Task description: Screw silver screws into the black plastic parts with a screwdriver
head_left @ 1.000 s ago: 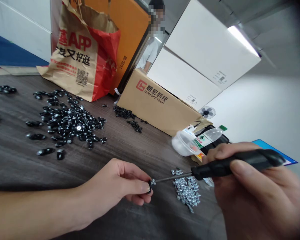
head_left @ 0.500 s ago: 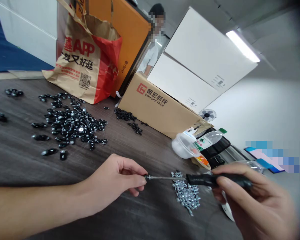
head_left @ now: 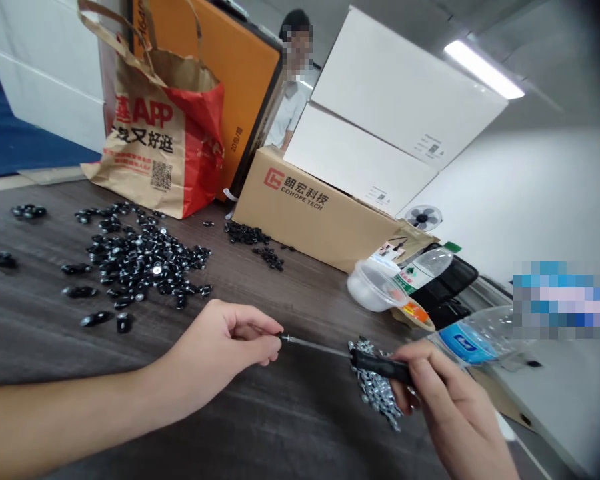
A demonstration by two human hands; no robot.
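My left hand (head_left: 245, 340) pinches a small black part (head_left: 280, 335), mostly covered by the fingers. A silver screw (head_left: 288, 339) sticks out of it towards the right. My right hand (head_left: 440, 400) is closed around the black handle of a screwdriver (head_left: 380, 365), whose thin shaft runs left to the screw head. Below and behind the screwdriver lies a pile of silver screws (head_left: 377, 393), partly covered by the handle and my right fingers. Left of my left hand, a large heap of black parts with silver screw heads (head_left: 145, 257) spreads over the dark table (head_left: 260, 427).
Smaller black pieces (head_left: 247, 233) lie by a cardboard box (head_left: 315, 213), with white boxes (head_left: 380, 107) above it. A paper bag (head_left: 155, 140) stands behind the heap. At right are a plastic bowl (head_left: 377, 287) and a water bottle (head_left: 475, 340). A person (head_left: 290, 110) is in the background.
My right hand and the screwdriver handle have moved left, and the handle now tilts down to the right. My left hand has shifted slightly left and up. The camera view has turned a little.
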